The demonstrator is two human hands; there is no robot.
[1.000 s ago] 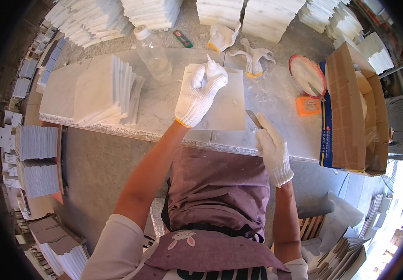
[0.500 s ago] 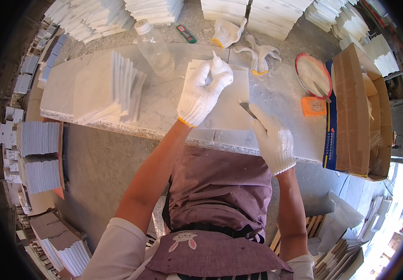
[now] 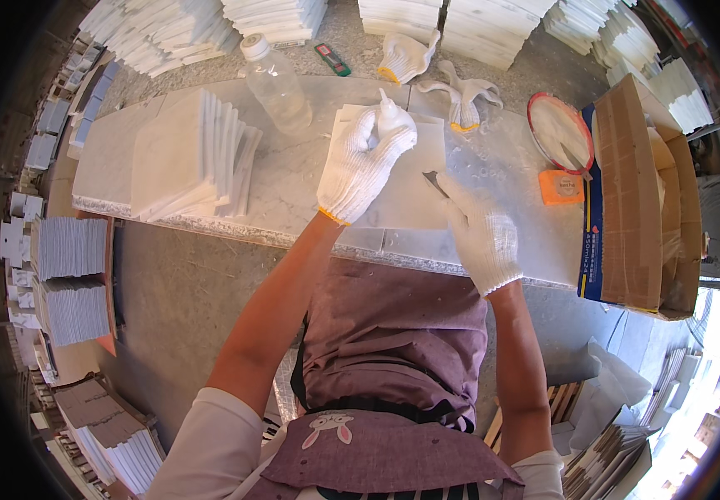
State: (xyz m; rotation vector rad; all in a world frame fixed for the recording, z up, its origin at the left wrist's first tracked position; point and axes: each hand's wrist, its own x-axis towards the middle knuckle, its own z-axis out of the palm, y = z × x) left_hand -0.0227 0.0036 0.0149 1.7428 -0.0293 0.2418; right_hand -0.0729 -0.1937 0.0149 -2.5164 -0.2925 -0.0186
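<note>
the left hand (image 3: 366,162), in a white knit glove, is curled tight around a small white nozzle (image 3: 386,100) whose tip pokes up past the knuckles; the body of whatever it belongs to is hidden in the fist. the right hand (image 3: 481,229), gloved the same, pinches a thin dark blade (image 3: 435,181) between finger and thumb, tip pointing toward the left hand. both work over a pale square tile (image 3: 410,179) lying flat on the marble bench (image 3: 293,192), right under the left fist and just ahead of the right fingertips.

it looks like the tile's face is being dressed: something squeezed from the nozzle, then spread or scraped with the blade. as a judgement, the next move calls for a steady tile, the nozzle tipped down onto it and the blade laid at a low angle.

left of the left hand, near, a fanned stack of tiles (image 3: 197,158) leans on the bench; beyond it a clear bottle (image 3: 276,83) with a white cap. beyond the nozzle lie spare gloves (image 3: 460,104) with orange cuffs. right of the right hand: a small orange square tub (image 3: 560,187), a round red-rimmed dish (image 3: 560,133), and an open brown carton (image 3: 635,200) with a blue printed side panel, too small to make out.
</note>
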